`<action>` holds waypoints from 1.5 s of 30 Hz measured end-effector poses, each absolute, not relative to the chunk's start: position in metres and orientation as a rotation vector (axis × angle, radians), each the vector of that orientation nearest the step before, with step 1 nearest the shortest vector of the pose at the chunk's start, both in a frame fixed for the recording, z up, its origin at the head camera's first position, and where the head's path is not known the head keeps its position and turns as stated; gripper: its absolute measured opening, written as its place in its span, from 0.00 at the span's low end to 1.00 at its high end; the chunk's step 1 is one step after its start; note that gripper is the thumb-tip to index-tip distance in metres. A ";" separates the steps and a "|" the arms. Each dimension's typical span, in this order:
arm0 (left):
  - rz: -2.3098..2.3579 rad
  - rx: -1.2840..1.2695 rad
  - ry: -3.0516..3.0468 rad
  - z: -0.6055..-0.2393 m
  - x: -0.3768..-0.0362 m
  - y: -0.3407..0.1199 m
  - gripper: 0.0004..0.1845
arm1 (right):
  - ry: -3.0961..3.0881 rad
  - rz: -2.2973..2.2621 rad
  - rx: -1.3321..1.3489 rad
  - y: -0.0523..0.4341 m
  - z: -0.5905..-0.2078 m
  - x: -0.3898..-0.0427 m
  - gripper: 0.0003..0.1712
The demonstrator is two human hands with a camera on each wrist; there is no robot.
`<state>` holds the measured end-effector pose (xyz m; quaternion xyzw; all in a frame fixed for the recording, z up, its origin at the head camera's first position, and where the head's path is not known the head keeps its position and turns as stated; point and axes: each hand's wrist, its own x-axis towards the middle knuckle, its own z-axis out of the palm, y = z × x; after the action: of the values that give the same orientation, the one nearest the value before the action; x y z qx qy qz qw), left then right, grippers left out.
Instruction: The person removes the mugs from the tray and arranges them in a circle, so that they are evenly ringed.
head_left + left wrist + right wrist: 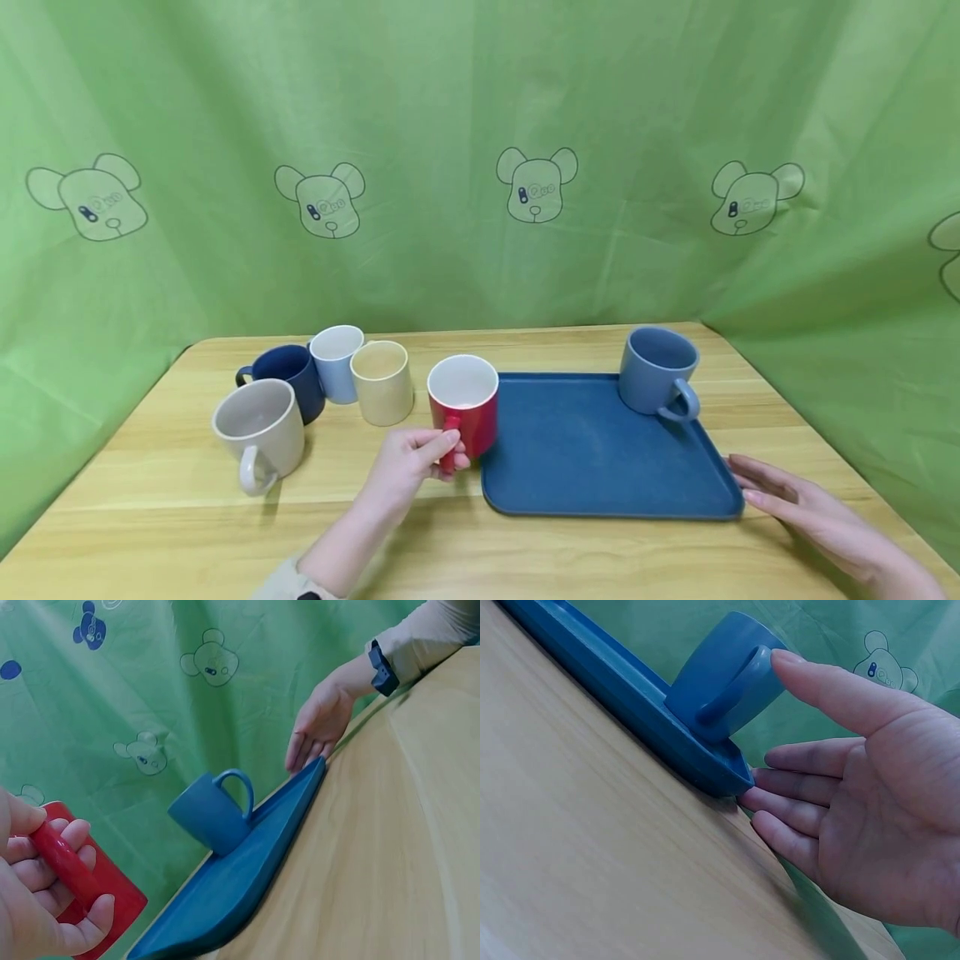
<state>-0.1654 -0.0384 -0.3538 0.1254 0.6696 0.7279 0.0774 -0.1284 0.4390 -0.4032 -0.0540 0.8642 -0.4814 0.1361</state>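
Observation:
My left hand [411, 460] pinches the handle of a red mug [480, 421] with a white inside. The mug is upright at the left edge of a blue tray [585, 475], overlapping that edge in the head view. In the left wrist view, thumb and fingers curl about the red handle [67, 862]. A blue mug [651, 377] stands on the tray's far right corner, its handle toward the front right. My right hand [813, 510] is beside the tray's right edge, palm turned inward and fingers loosely extended, with fingertips right at the rim in the right wrist view.
Left of the red mug stand a cream mug [386, 396], a light blue mug [335, 371] with a white inside, a dark blue mug [303, 383] and a pale grey mug [281, 433]. The wooden table [150, 492] backs onto a green curtain [435, 275].

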 end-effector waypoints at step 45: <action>2.242 -0.014 2.205 -0.388 -0.153 -0.101 0.12 | 2.592 -1.288 -0.144 0.438 -0.405 -0.131 0.33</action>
<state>-0.1531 -0.1008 -0.3882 -0.0046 0.7011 0.7130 -0.0014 -0.1315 0.4382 -0.4052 -0.0493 0.8878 -0.4412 0.1218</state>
